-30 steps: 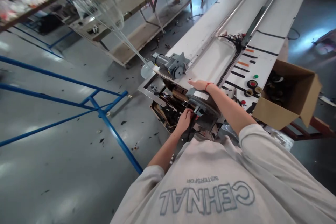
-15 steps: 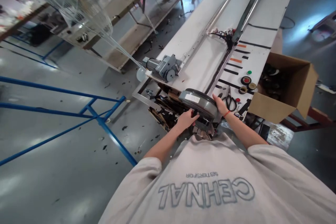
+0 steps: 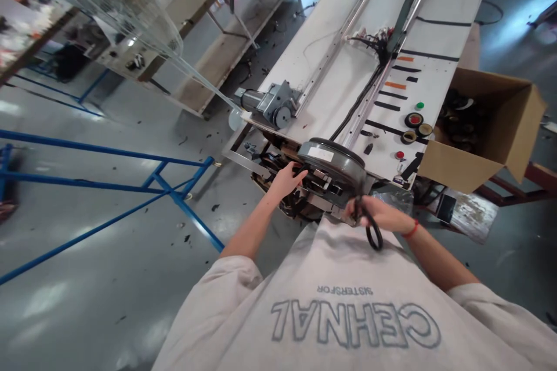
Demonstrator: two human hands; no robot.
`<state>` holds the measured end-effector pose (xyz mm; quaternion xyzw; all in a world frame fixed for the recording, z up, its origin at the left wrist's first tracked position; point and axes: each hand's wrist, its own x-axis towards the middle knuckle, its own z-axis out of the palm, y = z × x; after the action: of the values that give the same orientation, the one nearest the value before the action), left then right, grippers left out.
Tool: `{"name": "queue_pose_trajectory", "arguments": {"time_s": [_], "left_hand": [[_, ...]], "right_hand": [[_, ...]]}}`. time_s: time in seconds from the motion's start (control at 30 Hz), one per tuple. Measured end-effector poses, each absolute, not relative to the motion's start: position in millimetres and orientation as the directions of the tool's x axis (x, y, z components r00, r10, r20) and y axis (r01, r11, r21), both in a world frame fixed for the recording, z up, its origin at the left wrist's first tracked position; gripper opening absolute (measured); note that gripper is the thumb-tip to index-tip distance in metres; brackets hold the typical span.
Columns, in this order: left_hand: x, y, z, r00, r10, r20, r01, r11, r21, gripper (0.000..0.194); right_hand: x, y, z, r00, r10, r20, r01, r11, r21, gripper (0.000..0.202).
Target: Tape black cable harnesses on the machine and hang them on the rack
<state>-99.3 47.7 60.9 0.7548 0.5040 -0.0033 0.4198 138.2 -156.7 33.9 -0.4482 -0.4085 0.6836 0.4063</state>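
A round dark grey unit (image 3: 335, 157) with a white label stands at the near end of the long white bench (image 3: 324, 66). At its left side, my left hand (image 3: 286, 178) has its fingers closed on a dark piece too small to name. My right hand (image 3: 376, 213) is at the near right of the unit, wrapped round black-handled scissors (image 3: 374, 236), whose loops hang toward my shirt. The blades are blurred against the unit's lower edge. Left of the unit, a grey motor (image 3: 272, 105) with a pulley sits on the bench corner.
Tape rolls (image 3: 409, 137), black and orange strips and a red button (image 3: 400, 155) lie on the bench's right side. An open cardboard box (image 3: 489, 122) is beside it. A blue metal frame (image 3: 174, 191) and a fan (image 3: 126, 6) stand left.
My right hand has left the unit's right side and now holds the scissors that lay on the bench. My left hand has shifted left along the unit.
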Motion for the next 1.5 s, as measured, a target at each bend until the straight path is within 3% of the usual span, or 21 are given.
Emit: {"name": "queue_pose_trajectory", "arguments": {"time_s": [0.03, 0.1, 0.17, 0.27, 0.33, 0.4, 0.5, 0.57, 0.63, 0.67, 0.73, 0.83, 0.93, 1.07, 1.17, 1.33, 1.5], "left_hand": [[-98, 47, 64, 0.496, 0.745, -0.446, 0.766, -0.134, 0.628, 0.039], [-93, 46, 70, 0.499, 0.725, -0.475, 0.784, -0.146, 0.603, 0.039], [-88, 46, 72, 0.453, 0.766, -0.457, 0.843, -0.203, 0.497, 0.046], [-86, 51, 66, 0.33, 0.888, -0.321, 0.938, -0.269, 0.22, 0.061], [-91, 55, 57, 0.287, 0.908, -0.306, 0.956, -0.25, 0.152, 0.046], [-100, 55, 47, 0.338, 0.825, -0.453, 0.924, -0.201, 0.324, 0.026], [-106, 37, 32, 0.543, 0.556, -0.63, 0.66, 0.182, 0.729, 0.047], [-100, 12, 23, 0.627, 0.478, -0.616, 0.389, 0.493, 0.778, 0.059], [-88, -18, 17, 0.622, 0.564, -0.543, 0.145, 0.599, 0.788, 0.053], [-82, -32, 16, 0.597, 0.635, -0.49, 0.047, 0.583, 0.811, 0.047], [-72, -51, 15, 0.529, 0.751, -0.395, -0.102, 0.519, 0.849, 0.049], [-65, -55, 15, 0.498, 0.722, -0.48, -0.212, 0.638, 0.74, 0.044], [-59, -38, 13, 0.567, 0.53, -0.631, -0.167, 0.824, 0.542, 0.027], [-47, -23, 12, 0.662, 0.42, -0.621, -0.112, 0.874, 0.473, 0.037], [-41, -26, 13, 0.652, 0.437, -0.62, 0.011, 0.811, 0.584, 0.042], [-41, -37, 14, 0.445, 0.698, -0.561, 0.275, 0.49, 0.827, 0.06], [-50, -42, 25, 0.428, 0.792, -0.436, 0.419, 0.254, 0.872, 0.063]], "right_hand": [[117, -150, 37, -0.453, 0.859, -0.238, -0.269, -0.386, -0.882, 0.059], [77, -128, 37, -0.646, 0.728, -0.23, -0.362, -0.557, -0.748, 0.074], [51, -104, 34, -0.62, 0.707, -0.341, -0.382, -0.651, -0.656, 0.077], [50, -98, 37, -0.486, 0.729, -0.482, -0.355, -0.669, -0.653, 0.07], [71, -118, 49, -0.529, 0.734, -0.427, -0.33, -0.641, -0.693, 0.069], [99, -148, 63, -0.562, 0.76, -0.327, -0.327, -0.567, -0.756, 0.068], [137, -181, 76, -0.446, 0.836, -0.32, -0.297, -0.476, -0.828, 0.068], [155, -186, 72, -0.258, 0.882, -0.394, -0.204, -0.448, -0.87, 0.067], [168, -182, 57, 0.003, 0.88, -0.475, 0.006, -0.475, -0.88, 0.062], [172, -177, 48, 0.15, 0.855, -0.496, 0.144, -0.516, -0.845, 0.059], [179, -165, 29, 0.415, 0.765, -0.493, 0.399, -0.64, -0.657, 0.049], [185, -146, 8, 0.614, 0.661, -0.432, 0.571, -0.749, -0.336, 0.032], [199, -123, -3, 0.624, 0.697, -0.353, 0.635, -0.716, -0.29, 0.035], [258, -80, -7, 0.674, 0.729, -0.117, 0.664, -0.668, -0.335, 0.042], [325, -48, -5, 0.741, 0.671, -0.041, 0.637, -0.721, -0.273, 0.046], [386, -17, -7, 0.727, 0.664, -0.175, 0.638, -0.748, -0.182, 0.058], [385, -13, -22, 0.725, 0.669, -0.163, 0.65, -0.743, -0.156, 0.061]]}}
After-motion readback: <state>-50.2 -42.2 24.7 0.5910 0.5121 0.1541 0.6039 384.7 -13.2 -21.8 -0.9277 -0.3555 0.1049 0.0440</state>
